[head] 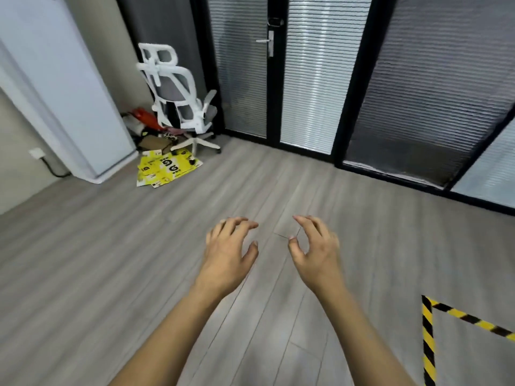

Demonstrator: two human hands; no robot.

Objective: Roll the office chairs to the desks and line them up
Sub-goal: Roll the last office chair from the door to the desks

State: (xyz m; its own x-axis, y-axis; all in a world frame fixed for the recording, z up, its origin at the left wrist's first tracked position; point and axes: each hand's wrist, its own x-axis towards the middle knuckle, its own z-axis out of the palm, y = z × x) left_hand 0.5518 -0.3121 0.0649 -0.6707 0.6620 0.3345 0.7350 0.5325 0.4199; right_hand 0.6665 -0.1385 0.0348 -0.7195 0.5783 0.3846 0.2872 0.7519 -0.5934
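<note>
White-framed with grey mesh, the office chair [179,101] stands in the far corner, well ahead of and to the left of both hands. Its back faces the camera and its seat points away toward the right, at the dark-framed glass wall [418,87]. The chair's long axis runs upright from base to headrest, leaning slightly left in the wide-angle view. Part of its star base [196,142] shows; the left legs are hidden behind clutter, and the castors are too small to make out.

Around the base lie a red object [145,117], brown cardboard [153,143] and flattened yellow printed boxes [164,167], the last reaching out over the floor toward the hands. What the red thing is cannot be told. A tall white unit [61,87] stands left of the chair, its top cut off by the frame.

Both hands hover empty over the grey plank floor [111,246]. The left hand [228,252] and right hand [315,252] are spread with fingers curled, palms down, near each other but apart, holding nothing. Bare floor lies between them and the chair. Black-and-yellow tape [427,338] marks the floor below and to the right of the right hand, running off the frame's edge. Beyond the hands, a glass door with a metal handle [269,41] has closed blinds.
</note>
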